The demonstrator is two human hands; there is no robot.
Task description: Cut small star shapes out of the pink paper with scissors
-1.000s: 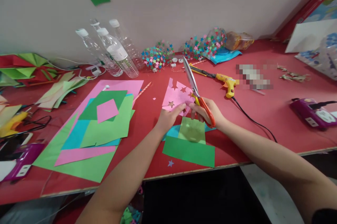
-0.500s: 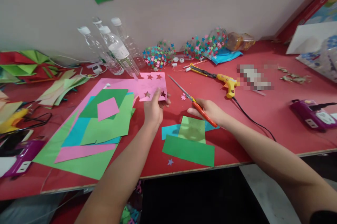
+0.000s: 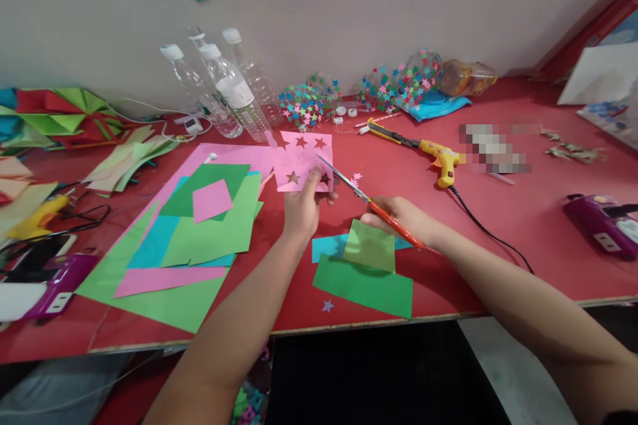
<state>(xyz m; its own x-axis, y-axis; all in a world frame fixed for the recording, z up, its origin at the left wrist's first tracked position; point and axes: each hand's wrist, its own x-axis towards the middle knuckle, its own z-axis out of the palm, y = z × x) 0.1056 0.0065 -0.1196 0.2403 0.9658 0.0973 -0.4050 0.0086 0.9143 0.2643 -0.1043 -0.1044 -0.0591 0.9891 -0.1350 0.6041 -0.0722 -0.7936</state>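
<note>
Head view. Left grip (image 3: 302, 209) clamped on the pink sheet (image 3: 299, 160), thumb on top at its near edge. Right grip (image 3: 399, 215) closed round the orange handles of the scissors (image 3: 363, 193); blades edge-on, parted or not, cannot tell. Tip over the sheet, just beyond left thumb.

Done: star holes along the sheet's far and near sides; loose pink stars (image 3: 355, 178) between the grips, slightly beyond. Left: middle band looks uncut.

Edges: worktop (image 3: 543, 219) front edge bodyward of both grips, green strip (image 3: 366, 285) between. Paper stack (image 3: 214, 239) crowds left grip's left; more room right of right grip, short of the glue-gun cord (image 3: 482, 233).
</note>
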